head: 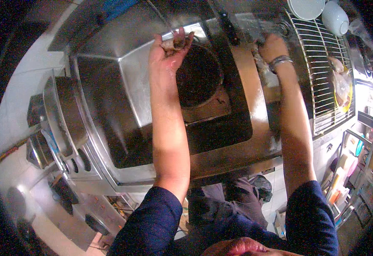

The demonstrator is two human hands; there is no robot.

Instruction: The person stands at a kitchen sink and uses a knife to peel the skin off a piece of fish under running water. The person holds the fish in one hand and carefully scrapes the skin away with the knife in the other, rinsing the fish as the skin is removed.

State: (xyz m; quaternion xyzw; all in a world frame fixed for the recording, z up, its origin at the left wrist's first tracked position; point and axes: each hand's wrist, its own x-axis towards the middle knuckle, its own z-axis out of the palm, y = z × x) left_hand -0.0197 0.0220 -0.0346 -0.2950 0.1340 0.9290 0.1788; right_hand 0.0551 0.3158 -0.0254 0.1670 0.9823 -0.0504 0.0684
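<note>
Over the metal sink [135, 80], my left hand [172, 52] is palm up, with a small pale and brown piece of food [173, 44] lying on its curled fingers; what food it is I cannot tell. Just below and to the right is a round dark pan or basin [199, 76] in the sink. On the right, my right hand [272, 48] reaches down beside the sink, a band on its wrist. Pale scraps [261, 64] lie next to it, blurred. Its fingertips are mostly hidden, so its hold is unclear.
A black-handled utensil [229, 28] lies behind the sink's right rim. On the wire rack [320, 80] at right are pale raw meat [341, 83] on a yellow dish and, at its far end, white bowls [335, 19]. Metal trays [58, 118] stand left of the sink.
</note>
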